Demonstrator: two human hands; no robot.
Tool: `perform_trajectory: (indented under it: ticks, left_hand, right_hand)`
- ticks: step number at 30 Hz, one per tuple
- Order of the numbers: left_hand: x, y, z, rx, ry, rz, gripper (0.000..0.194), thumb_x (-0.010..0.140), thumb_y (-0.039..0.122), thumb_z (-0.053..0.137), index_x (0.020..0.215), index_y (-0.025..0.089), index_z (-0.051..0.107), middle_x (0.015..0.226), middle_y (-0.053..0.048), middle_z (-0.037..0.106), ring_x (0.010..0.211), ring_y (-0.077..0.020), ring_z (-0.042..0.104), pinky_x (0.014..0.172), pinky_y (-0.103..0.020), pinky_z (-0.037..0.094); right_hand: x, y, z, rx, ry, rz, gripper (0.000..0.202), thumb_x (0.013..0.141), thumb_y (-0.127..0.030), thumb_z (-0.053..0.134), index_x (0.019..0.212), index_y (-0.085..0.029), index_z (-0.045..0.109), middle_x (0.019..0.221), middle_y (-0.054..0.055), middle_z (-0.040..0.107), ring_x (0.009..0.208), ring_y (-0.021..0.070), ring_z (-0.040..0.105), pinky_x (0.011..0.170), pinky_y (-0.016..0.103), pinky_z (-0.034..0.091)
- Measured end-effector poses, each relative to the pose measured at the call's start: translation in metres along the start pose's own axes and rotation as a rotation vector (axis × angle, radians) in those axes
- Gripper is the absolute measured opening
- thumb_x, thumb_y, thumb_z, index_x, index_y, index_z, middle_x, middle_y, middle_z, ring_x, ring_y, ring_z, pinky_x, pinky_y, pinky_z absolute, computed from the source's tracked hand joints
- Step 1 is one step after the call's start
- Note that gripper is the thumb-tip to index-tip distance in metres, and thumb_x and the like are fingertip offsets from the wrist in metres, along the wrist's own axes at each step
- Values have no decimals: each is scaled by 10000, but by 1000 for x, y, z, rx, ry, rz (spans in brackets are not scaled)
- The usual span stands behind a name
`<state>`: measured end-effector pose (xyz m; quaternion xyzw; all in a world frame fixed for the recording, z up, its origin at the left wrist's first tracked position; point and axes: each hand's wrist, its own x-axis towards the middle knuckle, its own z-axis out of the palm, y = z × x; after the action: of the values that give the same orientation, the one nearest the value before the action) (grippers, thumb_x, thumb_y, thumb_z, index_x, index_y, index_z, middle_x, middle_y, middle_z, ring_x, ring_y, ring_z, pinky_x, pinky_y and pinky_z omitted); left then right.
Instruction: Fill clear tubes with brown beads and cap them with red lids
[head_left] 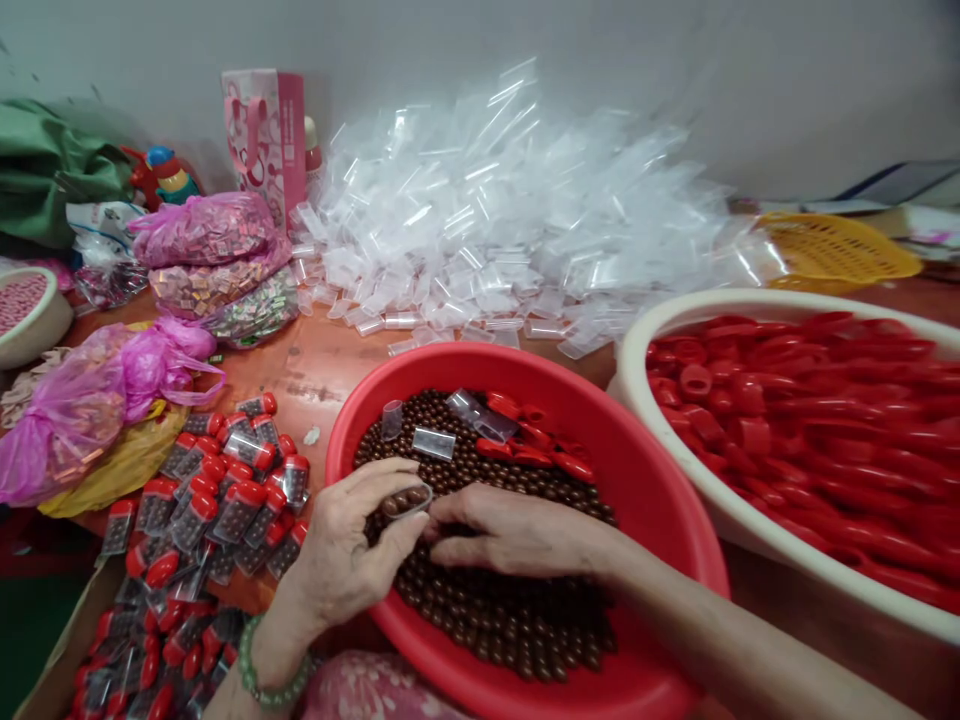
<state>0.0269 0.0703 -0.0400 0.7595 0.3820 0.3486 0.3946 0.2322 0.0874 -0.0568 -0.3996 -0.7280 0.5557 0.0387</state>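
Inside a red basin [660, 500] lies a bed of small round brown balls [517, 620]. My left hand [360, 530], with a green bead bracelet on its wrist, is closed around a clear plastic tube [411, 500] whose open end faces my right hand; brown balls show inside it. Close beside that opening, my right hand [502, 530] has its fingers bent together over the balls; what they pinch is hidden. Behind the hands, loose clear tubes [433, 443] and red caps [534, 450] rest on the balls.
A large heap of clear tubes [510, 220] leans against the wall. To the right stands a white tub [637, 350] of red caps. At left lie capped, filled containers [240, 510] and pink bags [210, 230]. A yellow basket [840, 250] sits at back right.
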Motion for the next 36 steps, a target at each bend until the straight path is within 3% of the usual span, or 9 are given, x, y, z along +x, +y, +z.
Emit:
perform_trajectory:
  ticks: [4,6,8,11,14,18,24,30,36]
  left_hand:
    - [1,0,0,-70,-52,-134,215,898,218,561,1087,156,643,1041,-56,707,938,-137,652,874,-244,497]
    - [4,2,-1,-108,-97,-193,189,917,233,530,1051,157,641,1009,-50,700,902,-136,640,839,-243,488]
    - [6,3,-1,-150,-152,-236,188,930,241,504,1039,151,627,983,-50,689,894,-141,625,828,-250,475]
    - [9,0,-1,-250,-224,-300,185,933,249,492,1035,142,604,917,-38,666,855,-143,603,799,-254,466]
    - [10,-8,0,-358,-229,-325,186,917,242,511,1050,141,591,931,-36,646,862,-151,591,803,-264,470]
    - [10,-14,0,-442,-243,-304,228,889,200,541,1098,134,605,1014,-56,654,971,-189,598,926,-318,451]
    - [14,-13,-1,-520,-315,-264,440,866,127,550,1304,164,538,1225,-64,630,1150,-224,562,992,-320,421]
    - [13,-17,-1,-565,-347,-290,409,875,187,568,1283,165,551,1146,-57,644,1038,-196,575,900,-291,443]
    - [15,-19,1,-691,-331,-386,256,846,260,602,1061,120,595,921,-38,598,829,-142,536,782,-255,425]
  right_hand:
    - [-10,-7,-16,-68,-94,22,205,836,-298,560,913,-174,703,845,27,707,755,170,625,710,282,468]
    - [-13,-10,-24,-44,9,22,245,881,-321,503,878,-166,692,809,26,690,731,161,610,688,275,462]
    - [-17,-16,-30,-3,191,-7,281,914,-340,462,846,-168,674,786,24,670,726,156,601,670,268,460]
    - [-21,-30,-32,45,349,-128,203,891,-356,549,947,-193,656,883,23,671,799,157,611,708,267,481]
    - [-19,-41,-30,9,299,-231,260,826,-332,670,1048,-207,621,988,40,656,877,167,606,775,283,493]
    - [-6,-43,-27,-33,242,-307,250,842,-298,679,1054,-196,594,1032,53,628,951,171,579,846,290,464]
    - [4,-39,-23,-71,269,-337,178,862,-273,661,999,-190,584,966,38,602,878,156,557,780,272,450]
    - [6,-33,-17,-44,300,-380,146,856,-268,666,930,-191,566,901,15,579,810,138,530,721,248,430]
    - [6,-27,-15,75,330,-293,222,834,-341,671,868,-196,507,822,-12,514,726,128,474,626,240,408]
